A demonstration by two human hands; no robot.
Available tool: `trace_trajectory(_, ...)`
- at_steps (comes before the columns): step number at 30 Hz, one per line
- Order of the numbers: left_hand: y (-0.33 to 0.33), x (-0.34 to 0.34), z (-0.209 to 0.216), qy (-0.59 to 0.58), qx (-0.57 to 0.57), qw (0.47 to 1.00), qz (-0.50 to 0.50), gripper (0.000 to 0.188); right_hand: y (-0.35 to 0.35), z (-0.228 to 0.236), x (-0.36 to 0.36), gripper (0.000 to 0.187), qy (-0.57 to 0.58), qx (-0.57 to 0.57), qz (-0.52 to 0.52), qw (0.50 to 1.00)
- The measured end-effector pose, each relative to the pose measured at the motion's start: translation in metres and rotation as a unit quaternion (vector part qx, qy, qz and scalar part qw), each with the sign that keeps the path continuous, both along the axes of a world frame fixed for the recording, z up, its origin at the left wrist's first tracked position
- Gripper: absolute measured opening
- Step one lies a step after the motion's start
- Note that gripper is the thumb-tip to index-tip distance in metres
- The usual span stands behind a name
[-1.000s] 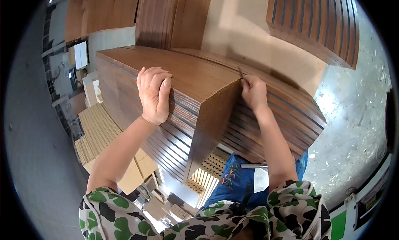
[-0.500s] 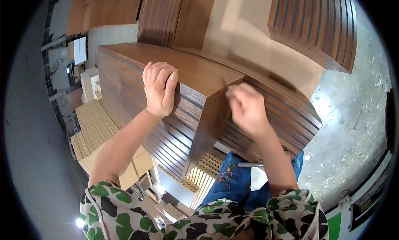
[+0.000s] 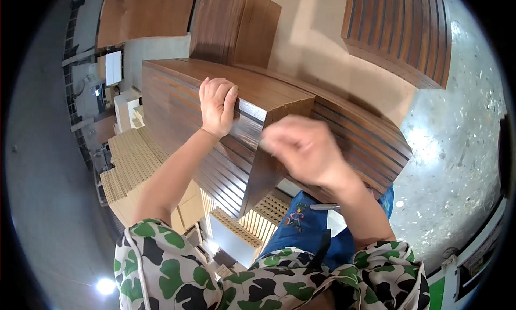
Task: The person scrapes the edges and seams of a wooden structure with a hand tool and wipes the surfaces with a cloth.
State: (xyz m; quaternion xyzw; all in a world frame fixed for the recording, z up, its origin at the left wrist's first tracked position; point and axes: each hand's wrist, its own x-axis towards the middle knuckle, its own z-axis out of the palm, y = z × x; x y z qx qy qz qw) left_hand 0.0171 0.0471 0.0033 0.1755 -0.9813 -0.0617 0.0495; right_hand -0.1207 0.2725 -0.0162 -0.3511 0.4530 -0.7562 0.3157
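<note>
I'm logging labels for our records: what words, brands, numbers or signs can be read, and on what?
None can be read.
Brown wooden piece under the left hand: no lettering shows.
Blue trousers: a coloured pattern, no readable text.
Dark panel, lower right: any marks too small and blurred to read.

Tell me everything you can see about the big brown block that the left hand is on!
The block is long and looks like brown wood. Its top is plain, with fine lines; dark grooves run along its long left side, which shines near the close end. That end is plain brown. It slants away toward the upper left. The left hand rests over its top edge. The blurred right hand partly hides the near end; I can't tell if it touches.
</note>
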Motion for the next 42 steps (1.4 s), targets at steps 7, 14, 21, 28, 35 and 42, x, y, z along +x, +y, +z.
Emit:
trace_trajectory(7, 0.006, -0.029, 0.023, -0.095, 0.150, 0.984, 0.002, 0.033, 0.134, -0.215, 0.003, 0.015, -0.102, 0.346, -0.041, 0.932)
trace_trajectory(14, 0.068, -0.068, 0.036, -0.208, 0.044, 0.976, -0.047, 0.032, 0.192, -0.257, 0.021, 0.015, -0.241, 0.459, 0.028, 0.855)
trace_trajectory(21, 0.061, -0.124, 0.012, -0.406, 0.079, 0.909, 0.048, 0.027, 0.192, -0.262, 0.016, 0.016, -0.280, 0.453, 0.056, 0.845)
trace_trajectory(28, 0.031, -0.136, -0.017, -0.487, 0.177, 0.851, 0.086, 0.043, 0.194, -0.264, 0.016, 0.015, -0.276, 0.447, 0.063, 0.848)
trace_trajectory(35, 0.052, -0.154, -0.034, -0.603, 0.025, 0.795, -0.064, 0.049, 0.191, -0.257, 0.012, 0.015, -0.265, 0.458, 0.073, 0.845)
trace_trajectory(42, 0.026, -0.160, -0.046, -0.603, 0.170, 0.779, 0.026, 0.045, 0.193, -0.262, 0.014, 0.016, -0.289, 0.448, 0.064, 0.844)
